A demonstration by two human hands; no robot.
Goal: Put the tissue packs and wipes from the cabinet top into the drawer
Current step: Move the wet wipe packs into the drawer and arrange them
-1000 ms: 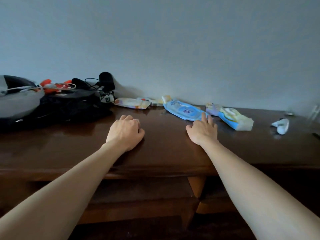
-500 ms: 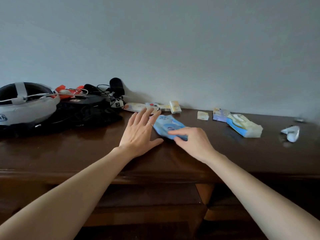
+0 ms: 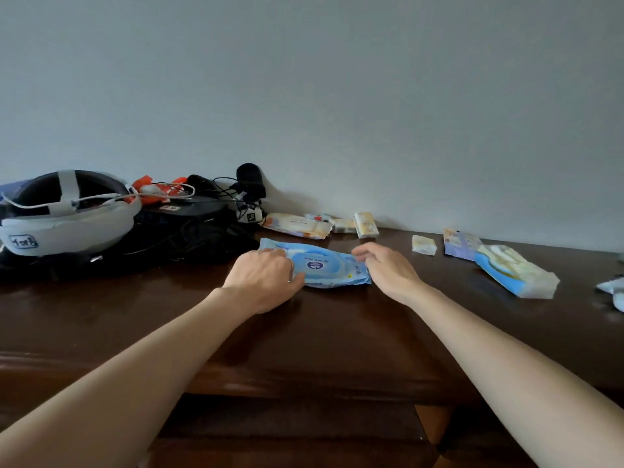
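Observation:
A light blue wipes pack (image 3: 324, 266) lies flat on the dark wooden cabinet top (image 3: 337, 325). My left hand (image 3: 265, 276) grips its left end and my right hand (image 3: 388, 268) holds its right end. Along the wall lie a white-and-orange wipes pack (image 3: 297, 225), a small upright yellow tissue pack (image 3: 365, 224) and another little pack (image 3: 423, 245). Further right sits a large blue-and-yellow tissue pack (image 3: 506, 270). The open drawer (image 3: 297, 423) shows dark below the cabinet's front edge.
A white-and-grey helmet (image 3: 64, 214) rests on a black bag (image 3: 162, 241) with cables and orange items at the left. A crumpled white piece (image 3: 613, 290) lies at the far right edge. The grey wall stands right behind.
The blue wipes pack has been dragged left and nearer to me. My left hand moved from resting on the wood onto its left end; my right hand now holds its right end.

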